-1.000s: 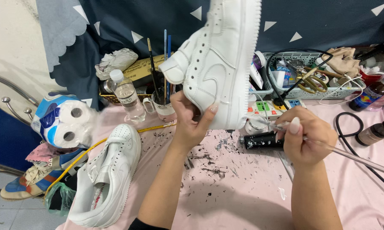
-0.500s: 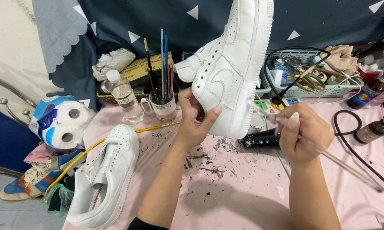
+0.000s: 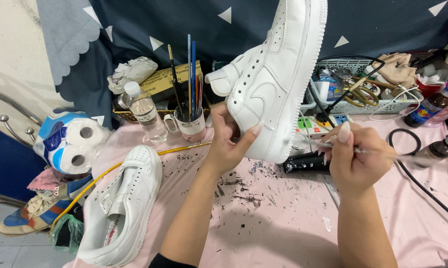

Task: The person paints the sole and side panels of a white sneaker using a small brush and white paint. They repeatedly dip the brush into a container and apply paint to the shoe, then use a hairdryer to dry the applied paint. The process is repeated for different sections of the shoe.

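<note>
While your left hand (image 3: 229,144) holds the white high-top sneaker (image 3: 271,84) up in the air, toe pointing left and sole turned right, its grip is clenched around the lower part of the shoe with the thumb pressed on the side panel. Your right hand (image 3: 355,161) sits just beside the sole, fingers pinched on a thin brush (image 3: 383,153); its tip seems to meet the sole's edge, though blur makes that uncertain. Below, the matching white sneaker (image 3: 124,208) lies on the pink, paint-flecked surface (image 3: 263,218), near a mug of brushes (image 3: 190,124) and a water bottle (image 3: 145,111).
</note>
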